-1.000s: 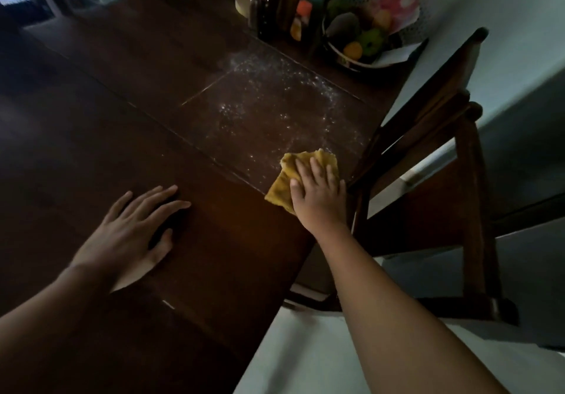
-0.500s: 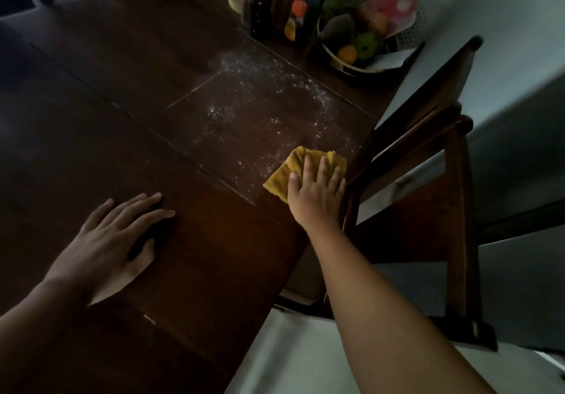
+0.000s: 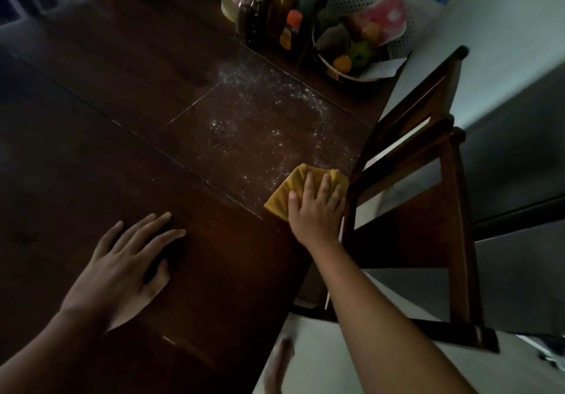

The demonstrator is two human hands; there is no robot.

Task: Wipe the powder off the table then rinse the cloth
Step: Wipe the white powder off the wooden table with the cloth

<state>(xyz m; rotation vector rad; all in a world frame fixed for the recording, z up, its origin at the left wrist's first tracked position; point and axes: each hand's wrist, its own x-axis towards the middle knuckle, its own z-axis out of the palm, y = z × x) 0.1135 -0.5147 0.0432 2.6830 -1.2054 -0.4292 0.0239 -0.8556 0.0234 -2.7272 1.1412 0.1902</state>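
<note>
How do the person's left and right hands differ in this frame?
The left hand lies flat on the bare dark wooden table; the right hand presses a yellow cloth. The left is clear of the white powder; the right sits at its near edge, beside the wooden chair. Both lie palm-down and flat.

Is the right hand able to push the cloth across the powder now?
Probably yes: the right hand lies flat on the cloth at the near edge of the powder; nothing stands between; the bottles sit beyond.
</note>
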